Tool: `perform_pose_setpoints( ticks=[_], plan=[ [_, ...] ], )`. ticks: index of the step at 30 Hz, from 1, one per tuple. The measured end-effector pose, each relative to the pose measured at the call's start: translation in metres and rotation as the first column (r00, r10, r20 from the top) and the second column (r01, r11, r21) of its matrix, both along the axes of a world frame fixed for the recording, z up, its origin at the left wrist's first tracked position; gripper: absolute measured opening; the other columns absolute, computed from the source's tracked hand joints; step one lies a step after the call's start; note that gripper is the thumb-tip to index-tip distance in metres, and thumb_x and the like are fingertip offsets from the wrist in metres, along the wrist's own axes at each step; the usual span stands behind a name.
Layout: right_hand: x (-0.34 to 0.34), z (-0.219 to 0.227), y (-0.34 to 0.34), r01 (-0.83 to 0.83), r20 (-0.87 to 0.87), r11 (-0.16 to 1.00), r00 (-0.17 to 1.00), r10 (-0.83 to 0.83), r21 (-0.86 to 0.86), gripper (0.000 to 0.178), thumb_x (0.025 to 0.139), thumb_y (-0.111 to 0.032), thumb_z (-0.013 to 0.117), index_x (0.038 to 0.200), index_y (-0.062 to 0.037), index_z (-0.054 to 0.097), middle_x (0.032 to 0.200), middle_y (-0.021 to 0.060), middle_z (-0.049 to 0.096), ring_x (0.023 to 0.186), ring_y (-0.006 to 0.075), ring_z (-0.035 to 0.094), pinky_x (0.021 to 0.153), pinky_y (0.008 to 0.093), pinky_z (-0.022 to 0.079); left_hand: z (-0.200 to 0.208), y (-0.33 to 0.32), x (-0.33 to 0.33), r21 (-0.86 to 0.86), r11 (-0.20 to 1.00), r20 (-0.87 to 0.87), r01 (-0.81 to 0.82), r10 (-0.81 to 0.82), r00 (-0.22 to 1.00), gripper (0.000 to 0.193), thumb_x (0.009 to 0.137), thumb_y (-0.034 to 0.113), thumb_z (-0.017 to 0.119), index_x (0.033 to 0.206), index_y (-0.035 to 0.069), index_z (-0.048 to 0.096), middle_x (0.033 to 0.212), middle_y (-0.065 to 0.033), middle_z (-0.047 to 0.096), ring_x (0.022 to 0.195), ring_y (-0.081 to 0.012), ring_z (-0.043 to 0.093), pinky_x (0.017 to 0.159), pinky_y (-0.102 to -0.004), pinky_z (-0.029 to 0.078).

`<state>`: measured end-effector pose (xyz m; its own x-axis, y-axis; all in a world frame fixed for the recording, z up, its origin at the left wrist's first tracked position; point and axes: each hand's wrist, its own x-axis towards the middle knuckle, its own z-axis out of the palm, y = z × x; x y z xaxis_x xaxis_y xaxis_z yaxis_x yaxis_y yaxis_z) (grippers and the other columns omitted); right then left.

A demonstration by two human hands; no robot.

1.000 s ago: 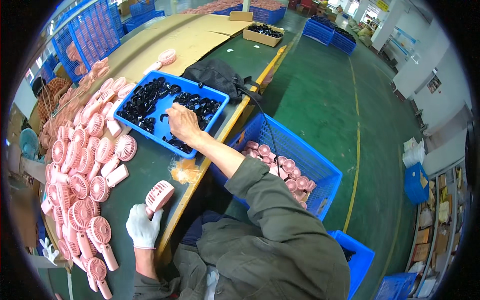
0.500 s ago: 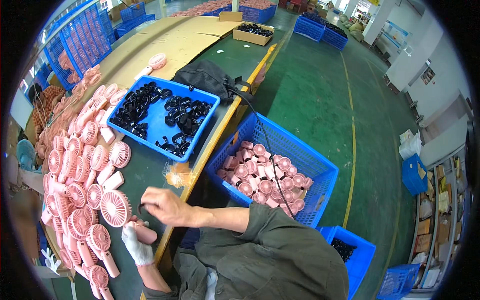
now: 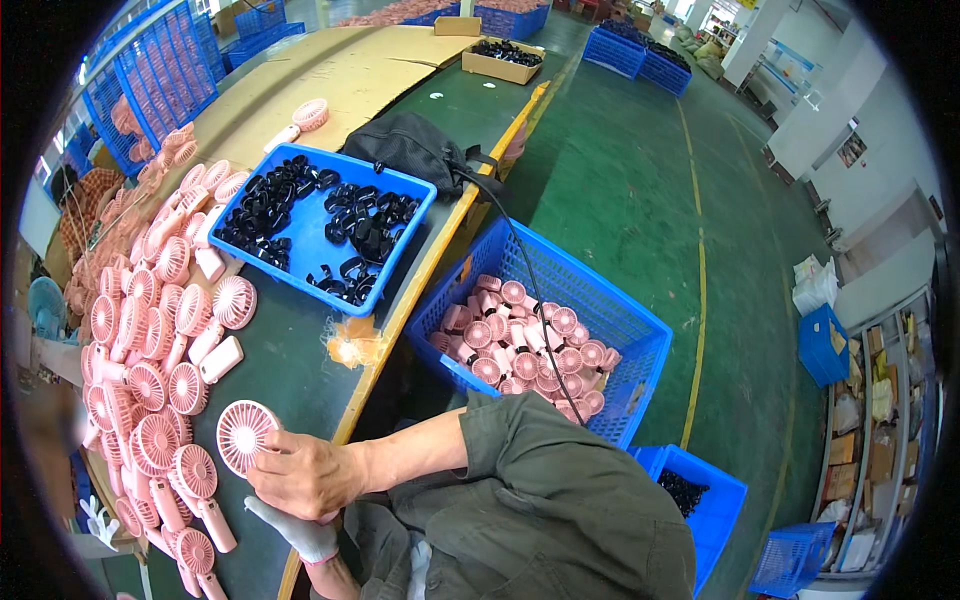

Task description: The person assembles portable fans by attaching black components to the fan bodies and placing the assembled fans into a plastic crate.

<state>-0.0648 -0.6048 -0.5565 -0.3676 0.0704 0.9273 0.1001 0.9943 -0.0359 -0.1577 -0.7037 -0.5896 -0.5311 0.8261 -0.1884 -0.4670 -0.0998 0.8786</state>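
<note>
Since half a second ago: right hand (image 3: pixel 305 475) settled lower over the pink hand fan (image 3: pixel 245 435), fan head now turned face-up and clear of the knuckles; a second ago that hand was far forward in the blue tray of black parts (image 3: pixel 325 225).

From the left: a dense spread of finished pink fans (image 3: pixel 140 350) across the green table (image 3: pixel 290 360), heads round and ribbed, handles pointing every way. Just right of that spread, the fan in hand, head showing, handle hidden under the hands. Gloved left hand (image 3: pixel 295 530) below and underneath, curled as if around the handle, though the grip itself cannot be seen. Bare right hand on top, fingers curled close and pressed against the fan just below its head; whether a small black part sits under the fingertips cannot be told.

Judged for the step in hand: best to keep the handle steady in the gloved hand, press squarely with the bare fingertips, and avoid leaning on the thin ribs of the head.

Farther right: blue tray well ahead on the table, then a blue crate of pink fan parts (image 3: pixel 530 340) on the floor beside the table edge.
</note>
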Motion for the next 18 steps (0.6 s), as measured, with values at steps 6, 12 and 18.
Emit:
perform_pose_setpoints(
  ticks=[6, 12, 18],
  plan=[
    [-0.010, -0.014, -0.009, -0.119, -0.096, 0.992, 0.988, 0.122, 0.030, 0.019, 0.079, -0.018, 0.062, 0.082, 0.0001, 0.068, 0.097, 0.0122, 0.060, 0.085, 0.0237, 0.056, 0.079, 0.0389, 0.045, -0.018, -0.014, -0.042, 0.337, 0.888, 0.020, 0.313, -0.339, 0.940, 0.062, 0.100, 0.059, 0.024, 0.124, 0.008, 0.050, 0.118, -0.0041, 0.054, 0.112, -0.0177, 0.050, 0.098, -0.0321, 0.039],
    [0.001, -0.008, -0.011, -0.186, -0.153, 0.970, 0.975, 0.162, -0.158, 0.025, 0.074, -0.015, 0.071, 0.087, 0.0044, 0.060, 0.104, 0.0162, 0.056, 0.086, 0.0299, 0.056, 0.075, 0.0416, 0.046, -0.010, -0.005, -0.038, 0.147, 0.986, -0.096, 0.076, -0.063, 0.993, 0.043, 0.097, 0.044, 0.043, 0.116, 0.006, 0.052, 0.103, -0.0044, 0.056, 0.095, -0.0169, 0.055, 0.083, -0.0310, 0.045],
    [0.026, -0.014, -0.007, -0.171, -0.119, 0.852, 0.985, 0.128, -0.494, 0.017, 0.077, -0.013, 0.069, 0.078, -0.0014, 0.057, 0.096, 0.0139, 0.056, 0.084, 0.0304, 0.058, 0.071, 0.0395, 0.046, -0.011, -0.009, -0.047, 0.093, 0.993, -0.026, -0.068, 0.070, 0.997, 0.032, 0.090, 0.037, 0.062, 0.095, 0.006, 0.054, 0.080, -0.0031, 0.055, 0.071, -0.0156, 0.055, 0.062, -0.0307, 0.048]
  ],
)
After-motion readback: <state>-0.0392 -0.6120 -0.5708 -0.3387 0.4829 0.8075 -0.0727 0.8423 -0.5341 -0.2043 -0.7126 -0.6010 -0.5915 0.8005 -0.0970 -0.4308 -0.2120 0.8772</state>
